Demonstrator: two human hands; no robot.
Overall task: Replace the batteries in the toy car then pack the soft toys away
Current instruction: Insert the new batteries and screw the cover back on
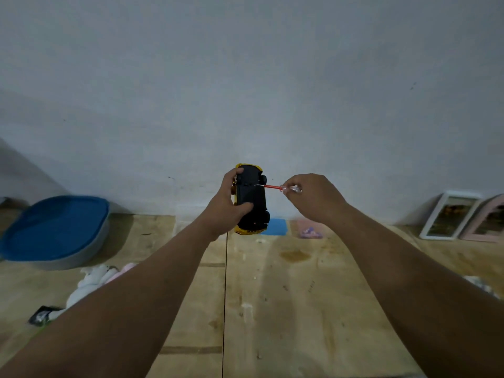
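In front of me stands a plain pale grey-blue painted wall (245, 77), dimly and evenly lit, with a few small dark specks. Below it lies a light wooden board floor (286, 309) with a dark seam running straight towards me and a brownish stain near the wall. To my left, a round blue cushioned bed with a grey rim (54, 227) sits by the wall. To my right, a white-framed picture (450, 215) and a pink arched frame (488, 222) lean against the wall, side by side.

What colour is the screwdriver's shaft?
Red, with a clear handle; the screwdriver shows best in the head view.
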